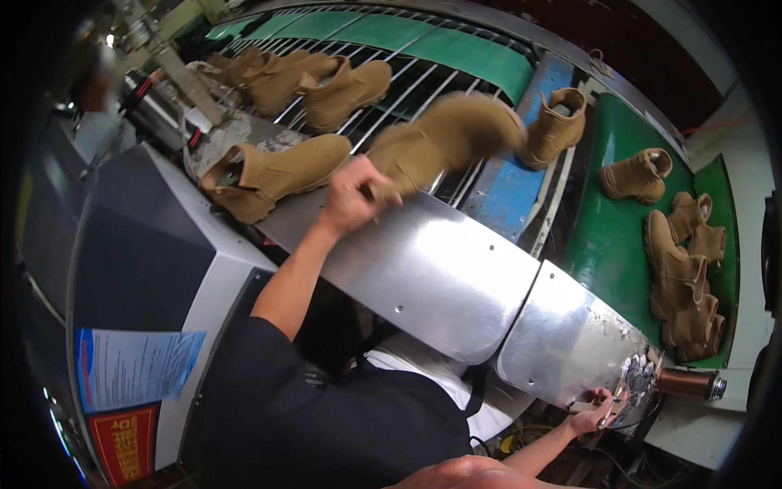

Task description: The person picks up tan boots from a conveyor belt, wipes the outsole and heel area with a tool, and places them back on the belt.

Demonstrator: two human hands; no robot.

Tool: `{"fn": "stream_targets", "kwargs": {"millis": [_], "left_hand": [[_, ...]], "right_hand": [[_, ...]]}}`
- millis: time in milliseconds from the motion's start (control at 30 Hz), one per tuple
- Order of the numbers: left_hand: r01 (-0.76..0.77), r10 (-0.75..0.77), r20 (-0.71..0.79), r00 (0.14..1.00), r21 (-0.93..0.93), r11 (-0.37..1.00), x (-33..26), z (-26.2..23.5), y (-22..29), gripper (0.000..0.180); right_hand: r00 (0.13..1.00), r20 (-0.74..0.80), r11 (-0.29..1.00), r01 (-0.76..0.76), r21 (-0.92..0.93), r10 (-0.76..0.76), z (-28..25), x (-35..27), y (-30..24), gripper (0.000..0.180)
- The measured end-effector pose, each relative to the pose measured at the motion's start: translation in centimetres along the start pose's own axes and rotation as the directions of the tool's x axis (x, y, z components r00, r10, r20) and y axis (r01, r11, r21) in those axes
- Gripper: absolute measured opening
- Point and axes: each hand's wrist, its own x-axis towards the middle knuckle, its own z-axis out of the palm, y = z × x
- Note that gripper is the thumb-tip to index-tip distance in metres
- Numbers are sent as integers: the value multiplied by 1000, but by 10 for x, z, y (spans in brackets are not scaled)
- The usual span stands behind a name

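My left hand is closed on the shaft edge of a tan ankle boot, which is smeared by motion. The boot hangs above the metal worktop, its toe pointing right toward the conveyor. Just left of my left hand, another tan boot lies at the worktop's far edge. Low on the right, my right hand is closed around a thin, shiny tool whose kind I cannot make out. It is by the stained near corner of a second metal plate.
Several tan boots stand on the roller conveyor at the far left. One boot is on the blue strip. More boots lie on the green belt. A brown flask lies at right; a grey machine housing stands left.
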Motion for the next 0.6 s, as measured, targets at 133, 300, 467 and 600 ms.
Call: {"fn": "stream_targets", "kwargs": {"millis": [133,300,467,600], "left_hand": [[-308,206,581,788,81,948,-50,4,51,27],[-296,282,807,519,-139,945,-34,12,116,55],[-714,565,608,558,5,700,0,114,165,74],[-660,299,857,419,62,749,14,154,153,55]], "right_hand": [[1000,-1,1000,15,-6,-15,-12,1,11,35],[996,-23,996,83,10,-83,5,-9,-10,46],[998,-31,994,49,98,-47,0,-9,-3,44],[999,-8,982,-45,182,47,9,-7,-4,48]]}}
